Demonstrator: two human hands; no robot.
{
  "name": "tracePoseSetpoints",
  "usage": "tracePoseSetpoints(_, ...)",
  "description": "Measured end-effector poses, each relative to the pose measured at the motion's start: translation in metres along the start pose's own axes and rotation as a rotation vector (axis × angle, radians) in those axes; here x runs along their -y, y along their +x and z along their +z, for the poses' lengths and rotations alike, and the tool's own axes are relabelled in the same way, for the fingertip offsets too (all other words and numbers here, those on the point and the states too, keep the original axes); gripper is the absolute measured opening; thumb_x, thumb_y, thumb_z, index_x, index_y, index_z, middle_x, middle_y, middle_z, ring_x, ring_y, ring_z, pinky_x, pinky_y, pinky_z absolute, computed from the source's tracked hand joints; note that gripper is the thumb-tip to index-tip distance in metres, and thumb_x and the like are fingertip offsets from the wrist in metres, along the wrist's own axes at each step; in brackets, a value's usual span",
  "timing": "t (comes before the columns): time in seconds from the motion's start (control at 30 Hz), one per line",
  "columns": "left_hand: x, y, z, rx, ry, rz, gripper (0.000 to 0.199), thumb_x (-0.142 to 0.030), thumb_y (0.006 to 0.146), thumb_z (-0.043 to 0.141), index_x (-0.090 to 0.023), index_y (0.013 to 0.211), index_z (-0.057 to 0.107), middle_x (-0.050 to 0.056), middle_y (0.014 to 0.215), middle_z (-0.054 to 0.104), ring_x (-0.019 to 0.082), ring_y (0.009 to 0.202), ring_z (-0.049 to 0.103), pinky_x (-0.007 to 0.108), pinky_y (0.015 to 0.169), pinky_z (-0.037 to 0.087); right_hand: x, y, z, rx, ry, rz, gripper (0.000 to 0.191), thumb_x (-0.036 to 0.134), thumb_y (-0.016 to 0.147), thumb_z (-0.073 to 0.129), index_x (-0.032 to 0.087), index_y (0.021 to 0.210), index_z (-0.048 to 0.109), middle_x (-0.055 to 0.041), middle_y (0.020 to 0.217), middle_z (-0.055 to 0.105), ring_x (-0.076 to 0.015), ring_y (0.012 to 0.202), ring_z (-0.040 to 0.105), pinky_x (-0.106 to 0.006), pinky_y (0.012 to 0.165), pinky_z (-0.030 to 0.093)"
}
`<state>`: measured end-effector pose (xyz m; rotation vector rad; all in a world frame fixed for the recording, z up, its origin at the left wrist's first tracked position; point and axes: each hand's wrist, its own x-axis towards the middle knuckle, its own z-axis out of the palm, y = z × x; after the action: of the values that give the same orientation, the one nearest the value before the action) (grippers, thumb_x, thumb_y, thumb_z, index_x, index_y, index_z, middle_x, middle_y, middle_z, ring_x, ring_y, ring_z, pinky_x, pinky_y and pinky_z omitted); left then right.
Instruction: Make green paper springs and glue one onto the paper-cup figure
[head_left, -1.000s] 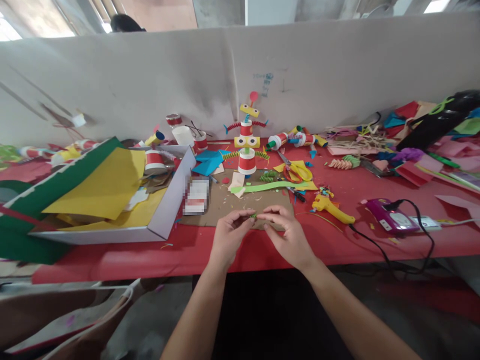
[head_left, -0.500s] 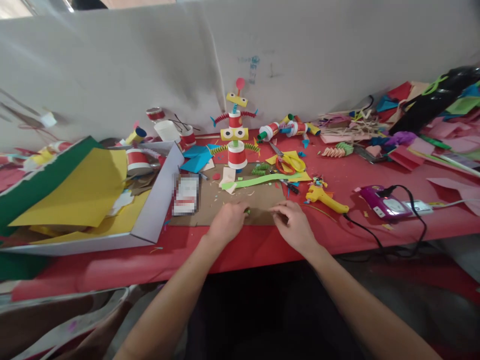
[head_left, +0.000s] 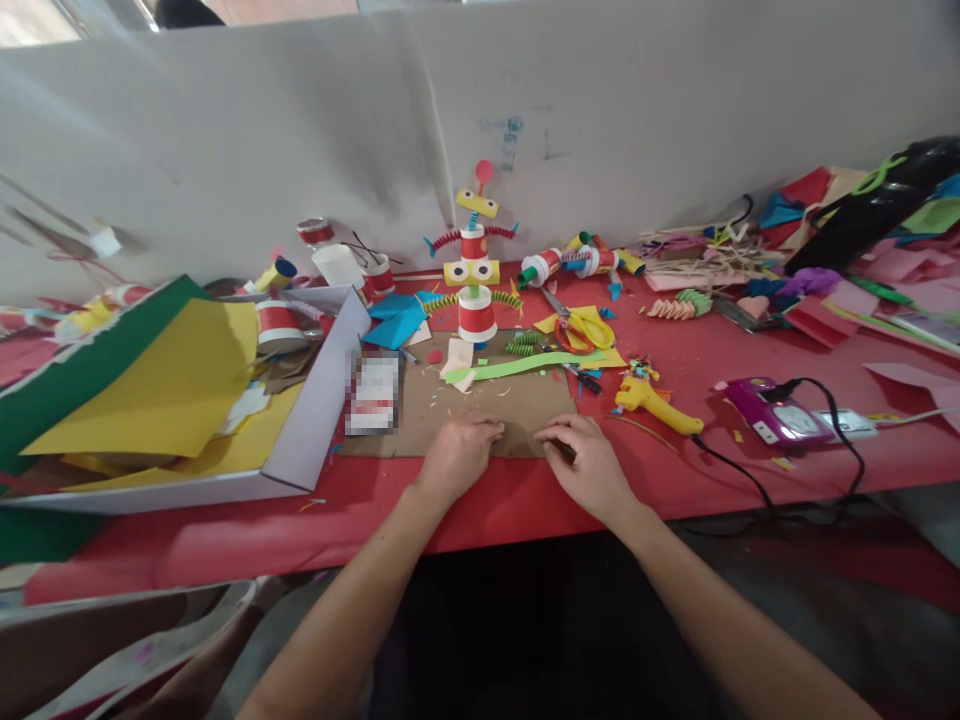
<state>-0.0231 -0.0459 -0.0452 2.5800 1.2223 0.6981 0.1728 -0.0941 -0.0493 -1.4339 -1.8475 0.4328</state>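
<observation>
Red table (head_left: 487, 510), one cardboard sheet (head_left: 416, 422) beneath two hands. Left grip (head_left: 459, 455): fingers curled together, contents hidden. Right grip (head_left: 589, 465): bent, closure undetermined. Beyond both: one green strip (head_left: 525, 369), one upright two-cup figure (head_left: 477, 317).

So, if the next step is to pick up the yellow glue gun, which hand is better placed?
Right, I would judge: the right hand is nearer the yellow glue gun; the left hand would have to reach past it.
</observation>
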Motion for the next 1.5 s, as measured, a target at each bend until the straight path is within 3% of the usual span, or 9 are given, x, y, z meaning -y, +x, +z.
tracePoseSetpoints(0.13,0.003,-0.004,-0.006,0.059,0.012,0.08,0.025,-0.012,0.084,0.048,-0.019,0.094,0.07,0.008,0.097,0.068,0.018,0.092,0.059,0.034,0.085,0.047,0.005,0.004,0.002,0.056,-0.008,-0.106,0.022,0.012,0.081,0.05,0.02,0.093,0.067,-0.0069,0.093,0.062,-0.0205,0.091,0.054,-0.036,0.082,0.045)
tracePoseSetpoints(0.23,0.008,-0.005,-0.008,0.031,-0.026,0.096,0.024,-0.018,0.085,0.05,-0.023,0.096,0.071,0.007,0.101,0.067,0.018,0.096,0.055,0.037,0.087,0.045,0.011,0.009,0.004,0.096,0.0,-0.157,0.023,0.013,0.083,0.049,0.021,0.095,0.066,-0.0067,0.093,0.063,-0.0203,0.092,0.054,-0.035,0.082,0.045)
tracePoseSetpoints(0.47,0.017,-0.008,-0.002,-0.062,-0.071,-0.024,0.021,-0.026,0.082,0.056,-0.029,0.096,0.071,0.006,0.104,0.058,0.019,0.099,0.05,0.038,0.089,0.041,0.014,0.015,0.013,0.154,-0.07,-0.201,0.028,0.011,0.084,0.046,0.02,0.103,0.065,-0.0068,0.097,0.065,-0.0205,0.092,0.053,-0.037,0.083,0.044)
tracePoseSetpoints(0.9,0.022,-0.005,-0.002,-0.003,-0.166,-0.07,0.02,-0.027,0.08,0.059,-0.03,0.095,0.071,0.005,0.1,0.06,0.018,0.097,0.051,0.038,0.091,0.039,0.016,0.016,0.016,0.239,-0.192,-0.271,0.034,0.009,0.083,0.045,0.02,0.109,0.063,-0.0069,0.107,0.064,-0.0214,0.1,0.052,-0.039,0.087,0.044)
tracePoseSetpoints(1.23,0.023,-0.003,-0.003,0.018,-0.306,-0.066,0.025,-0.017,0.08,0.056,-0.029,0.097,0.07,0.004,0.097,0.064,0.016,0.095,0.055,0.035,0.089,0.042,0.016,0.015,0.022,0.267,-0.278,-0.338,0.035,0.01,0.085,0.04,0.015,0.113,0.06,-0.0102,0.115,0.06,-0.0232,0.106,0.052,-0.04,0.091,0.045)
tracePoseSetpoints(1.37,0.02,-0.003,-0.008,-0.095,-0.429,-0.231,0.032,-0.01,0.078,0.054,-0.022,0.104,0.068,0.006,0.101,0.064,0.014,0.084,0.058,0.027,0.075,0.047,0.017,0.02,0.019,0.326,-0.29,-0.416,0.035,0.008,0.085,0.039,0.012,0.112,0.06,-0.0126,0.115,0.06,-0.0239,0.112,0.049,-0.04,0.09,0.046)
tracePoseSetpoints(1.5,0.017,-0.003,-0.012,-0.253,-0.425,-0.405,0.029,-0.007,0.076,0.052,-0.018,0.096,0.07,0.005,0.092,0.066,0.01,0.066,0.055,0.022,0.061,0.044,0.021,0.033,0.014,0.413,-0.311,-0.499,0.032,0.004,0.083,0.04,0.013,0.102,0.064,-0.013,0.105,0.063,-0.0226,0.106,0.052,-0.038,0.089,0.047)
